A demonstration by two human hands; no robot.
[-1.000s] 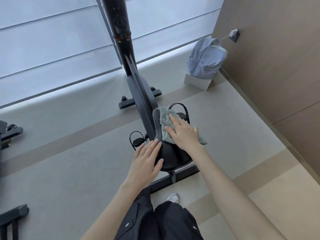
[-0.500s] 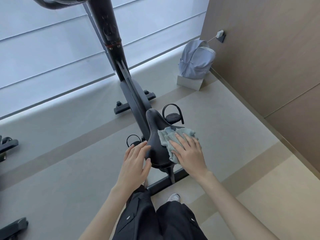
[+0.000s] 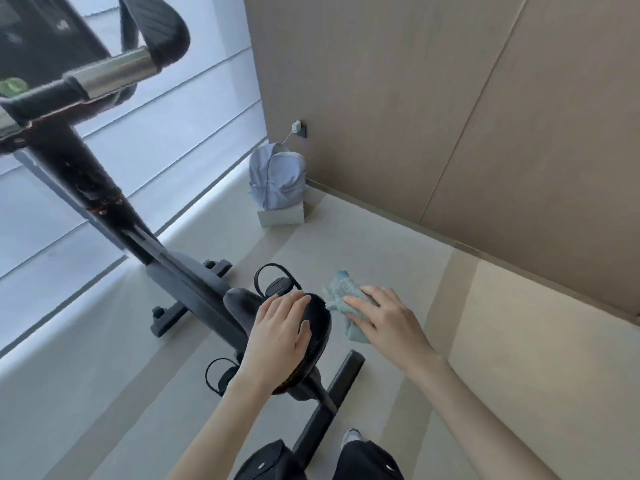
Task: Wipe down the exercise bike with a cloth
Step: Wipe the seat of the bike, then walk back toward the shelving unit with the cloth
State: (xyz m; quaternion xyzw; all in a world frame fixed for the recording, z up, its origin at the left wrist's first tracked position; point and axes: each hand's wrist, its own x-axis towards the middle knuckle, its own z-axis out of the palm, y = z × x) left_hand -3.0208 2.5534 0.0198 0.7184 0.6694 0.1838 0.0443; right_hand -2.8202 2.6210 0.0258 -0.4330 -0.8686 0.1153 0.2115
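The black exercise bike (image 3: 180, 271) runs from its handlebar (image 3: 114, 74) at the upper left down to the black saddle (image 3: 315, 323) in the lower middle. My left hand (image 3: 280, 334) lies flat on top of the saddle with straight fingers. Just right of the saddle, my right hand (image 3: 384, 320) presses a pale blue-green cloth (image 3: 341, 296) against the saddle's right edge; whether the fingers curl round the cloth is unclear. Most of the cloth is hidden under that hand.
A light blue backpack (image 3: 277, 181) sits on a small white box (image 3: 282, 214) in the corner by the brown wall (image 3: 450, 116). Window blinds (image 3: 52, 209) fill the left. The bike's rear floor bar (image 3: 332, 396) and my shoe (image 3: 351, 438) are below.
My right hand has slid the cloth off the saddle top to its right edge. My left hand has moved from the saddle's left side onto its top. The view has swung up and right.
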